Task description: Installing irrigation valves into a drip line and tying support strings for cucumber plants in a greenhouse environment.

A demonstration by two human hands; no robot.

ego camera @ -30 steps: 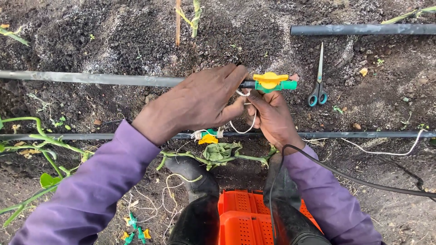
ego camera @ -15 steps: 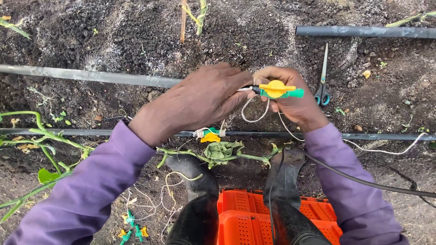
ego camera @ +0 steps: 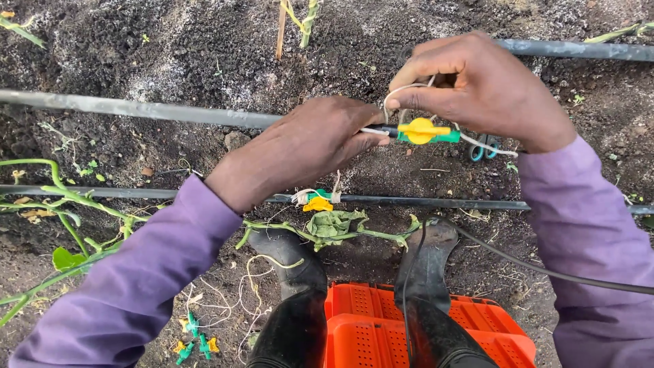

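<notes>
— Crate (ego camera: 381, 320) nearest, orange, with 2 black boots (ego camera: 293, 300) on the soil just ahead of it?

— Yes. Left of the boots lie loose strings and a few small green and yellow clips (ego camera: 194, 337).

— And past the boots?

— A wilted seedling (ego camera: 330, 225) lies along a thin black hose (ego camera: 422, 202), with a yellow clip (ego camera: 317, 204) on the hose beside it.

— Where are the hands?

— Above that. The left hand (ego camera: 306, 146) pinches the dark end of a yellow and green valve (ego camera: 422, 131). The right hand (ego camera: 480, 88) is closed on white string (ego camera: 395, 92) looped just over the valve.

— Farther out?

— Blue-handled scissors (ego camera: 482, 148) sit partly hidden under the right hand. A grey pipe (ego camera: 136, 108) crosses the bed, then a stake (ego camera: 281, 31) stands near the top.
</notes>
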